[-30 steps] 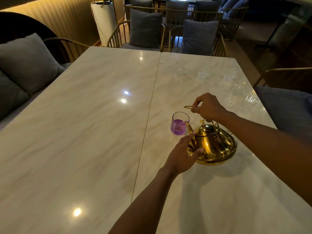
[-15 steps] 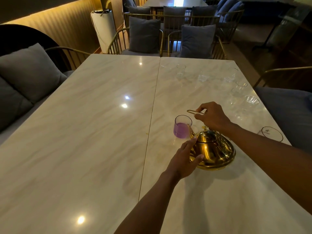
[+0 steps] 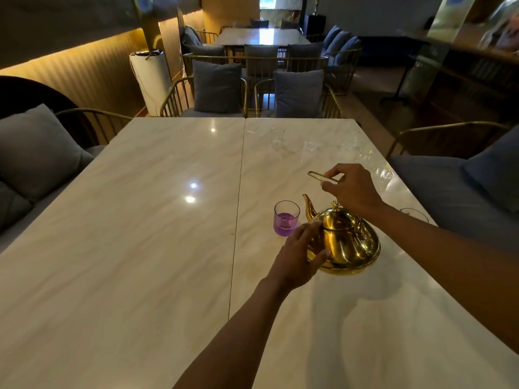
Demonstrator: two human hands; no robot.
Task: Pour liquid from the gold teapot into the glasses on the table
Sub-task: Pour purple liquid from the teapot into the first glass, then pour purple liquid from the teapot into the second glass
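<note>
The gold teapot [image 3: 348,242] stands upright on the marble table [image 3: 140,234], its spout pointing up and left. My right hand [image 3: 352,189] grips the thin gold handle [image 3: 317,175] above the lid. My left hand [image 3: 300,256] rests flat against the pot's left side, fingers apart. A small glass [image 3: 286,221] about half full of purple liquid stands just left of the spout. Several clear empty glasses [image 3: 277,136] stand along the far right part of the table.
More empty glasses [image 3: 384,175] sit near the right edge, one [image 3: 414,214] behind my right forearm. Gold-framed chairs with grey cushions [image 3: 217,87] line the far side; a cushioned bench [image 3: 33,153] runs along the left and a seat [image 3: 455,192] on the right.
The teapot has tipped back from the purple glass to level, and its spout has lifted clear of the rim. The view has tilted up, showing more of the room.
</note>
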